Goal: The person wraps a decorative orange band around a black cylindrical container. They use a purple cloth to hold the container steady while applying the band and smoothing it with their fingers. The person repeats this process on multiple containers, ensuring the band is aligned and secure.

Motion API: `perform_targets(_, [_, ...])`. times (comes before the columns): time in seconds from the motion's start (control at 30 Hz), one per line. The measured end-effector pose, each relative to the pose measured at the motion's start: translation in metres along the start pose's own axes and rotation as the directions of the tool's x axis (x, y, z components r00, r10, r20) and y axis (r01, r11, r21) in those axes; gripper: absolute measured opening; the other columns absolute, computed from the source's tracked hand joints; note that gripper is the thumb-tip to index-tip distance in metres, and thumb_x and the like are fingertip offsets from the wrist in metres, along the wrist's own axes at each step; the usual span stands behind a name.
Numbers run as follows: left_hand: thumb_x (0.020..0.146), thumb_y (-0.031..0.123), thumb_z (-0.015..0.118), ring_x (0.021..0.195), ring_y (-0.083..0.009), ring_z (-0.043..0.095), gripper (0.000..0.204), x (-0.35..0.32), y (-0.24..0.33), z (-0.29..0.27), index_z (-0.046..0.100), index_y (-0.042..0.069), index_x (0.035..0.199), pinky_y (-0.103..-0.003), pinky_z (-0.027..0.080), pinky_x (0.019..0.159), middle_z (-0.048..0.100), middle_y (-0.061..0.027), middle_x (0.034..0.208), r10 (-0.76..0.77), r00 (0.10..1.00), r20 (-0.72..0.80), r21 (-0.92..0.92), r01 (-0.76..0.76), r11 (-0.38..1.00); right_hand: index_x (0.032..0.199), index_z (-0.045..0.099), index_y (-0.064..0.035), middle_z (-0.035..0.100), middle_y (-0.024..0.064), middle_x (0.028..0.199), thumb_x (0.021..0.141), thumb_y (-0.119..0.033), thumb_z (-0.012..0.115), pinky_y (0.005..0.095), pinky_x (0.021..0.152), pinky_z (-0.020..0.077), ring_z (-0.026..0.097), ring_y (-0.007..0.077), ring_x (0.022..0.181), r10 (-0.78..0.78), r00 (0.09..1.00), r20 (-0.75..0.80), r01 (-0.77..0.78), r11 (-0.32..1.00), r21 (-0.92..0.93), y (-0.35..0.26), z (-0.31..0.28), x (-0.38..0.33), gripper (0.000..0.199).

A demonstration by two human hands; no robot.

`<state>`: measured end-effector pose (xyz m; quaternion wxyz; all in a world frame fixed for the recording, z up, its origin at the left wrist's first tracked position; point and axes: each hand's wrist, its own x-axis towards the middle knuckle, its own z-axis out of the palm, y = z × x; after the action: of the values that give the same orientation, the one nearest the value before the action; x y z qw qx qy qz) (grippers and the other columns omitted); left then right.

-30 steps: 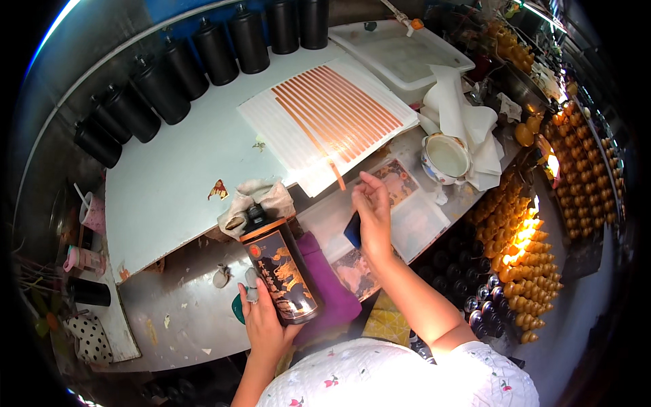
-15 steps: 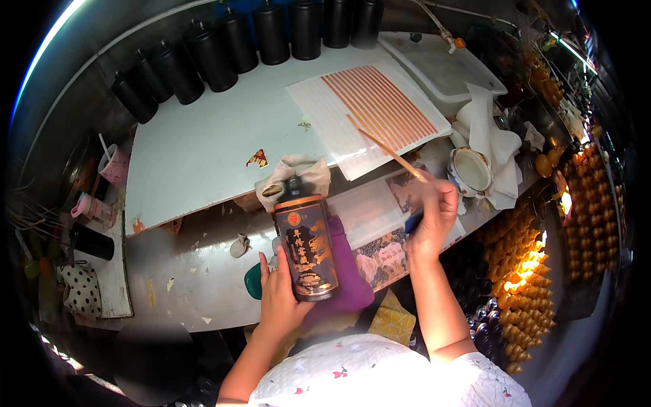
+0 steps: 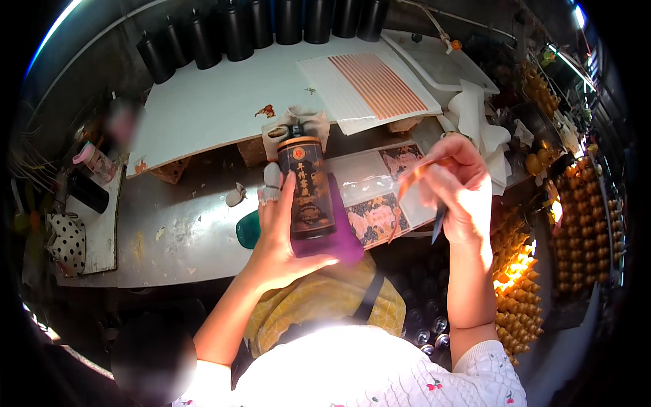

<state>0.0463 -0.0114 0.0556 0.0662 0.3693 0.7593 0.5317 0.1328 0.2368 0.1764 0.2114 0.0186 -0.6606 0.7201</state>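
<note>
A black bottle [image 3: 308, 186] with a copper-coloured band and gold print leans on a crumpled white cloth [image 3: 319, 125]. My left hand [image 3: 277, 241] lies along the bottle's left side, fingers stretched upward and thumb spread out below its base. To the right, my right hand [image 3: 461, 186] pinches a thin, shiny copper-orange strip [image 3: 405, 184], which hangs bent and blurred. A dark blue pointed piece [image 3: 439, 222] sticks out beneath that hand's fingers; its kind cannot be told. On the white board [image 3: 217, 102] lies a sheet of similar copper strips [image 3: 380, 85].
Several plain black bottles [image 3: 237, 34] line the board's back edge. A purple cloth [image 3: 346, 230] and printed dark sheets [image 3: 376, 220] lie on the metal table [image 3: 183, 237]. A teal object [image 3: 248, 230] sits left of my hand. A white tray [image 3: 441, 61] stands at the back right.
My right hand has drawn nearer and rightward, and the strip, straight before, now hangs bent. My left thumb has come out from behind the bottle's base. The whole view has shifted.
</note>
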Motion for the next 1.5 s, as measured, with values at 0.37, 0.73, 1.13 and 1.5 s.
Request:
perform_targets(0.37, [0.074,0.021,0.087,0.151,-0.0324,0.019,0.020,-0.029,0.020,-0.009,0.069,0.013,0.079,-0.050,0.017,0.118,0.059,-0.0113,0.128,0.005,0.990,0.141,-0.430,0.057,0.901,0.096,0.057,-0.0020,0.073,0.0200,0.087,0.092,-0.002,0.063,0.0235,0.053,0.0473,0.059,0.0115,0.056,0.208,0.972,0.106,-0.229,0.940,0.251,0.025,0.025,-0.041,0.008])
perform_targets(0.73, [0.090,0.027,0.074,0.126,-0.0206,0.042,0.022,-0.052,-0.030,-0.010,0.065,0.010,0.080,-0.040,0.029,0.108,0.056,-0.0082,0.129,-0.337,0.936,-0.102,-0.487,0.248,0.837,0.093,0.057,-0.0041,0.073,0.0158,0.084,0.093,-0.008,0.060,0.0223,0.056,0.0463,0.057,0.0086,0.057,0.353,0.886,-0.299,-0.274,0.921,0.277,0.118,0.006,-0.075,0.005])
perform_targets(1.13, [0.087,0.020,0.076,0.123,-0.0247,0.043,0.019,-0.038,-0.055,-0.001,0.064,0.008,0.079,-0.039,0.027,0.105,0.057,-0.0074,0.112,-0.306,0.943,-0.130,-0.407,0.231,0.883,0.091,0.054,-0.0059,0.072,0.0138,0.079,0.096,-0.013,0.059,0.0191,0.045,0.0354,0.054,0.0086,0.052,0.431,0.819,-0.380,-0.348,0.898,0.269,0.152,-0.014,-0.081,0.010])
perform_targets(1.5, [0.087,0.020,0.074,0.134,-0.0297,0.039,0.016,-0.038,-0.058,0.004,0.065,0.007,0.081,-0.044,0.024,0.111,0.058,-0.0139,0.126,-0.312,0.935,-0.166,-0.380,0.232,0.895,0.087,0.053,-0.0057,0.067,0.0102,0.073,0.094,-0.014,0.057,0.0196,0.043,0.0364,0.053,0.0090,0.052,0.403,0.797,-0.449,-0.324,0.914,0.246,0.154,-0.024,-0.079,0.012])
